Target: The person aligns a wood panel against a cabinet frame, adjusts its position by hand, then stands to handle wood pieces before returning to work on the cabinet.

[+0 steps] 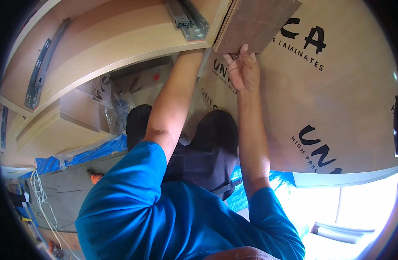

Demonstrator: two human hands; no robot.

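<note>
My left forearm (173, 97) reaches up under the front rail of a pale wooden cabinet (108, 39); the hand itself is hidden behind it. My right hand (244, 71) is raised, palm toward me, with bent fingers at the lower end of a brown plywood piece (257, 24). A small dark item (235, 56) shows among those fingers, too small to name. The plywood sits against the cabinet's right side, beside a large printed protective-covered panel (320, 95). A metal drawer runner (186, 21) is fixed just left of the plywood, another (43, 65) at the far left.
My dark-clad knees (216, 147) are below my arms. Blue plastic sheeting (95, 147) and crumpled clear plastic (116, 112) lie at the left. A white cable (40, 195) hangs over a grey surface (64, 190). Bright light comes from the lower right.
</note>
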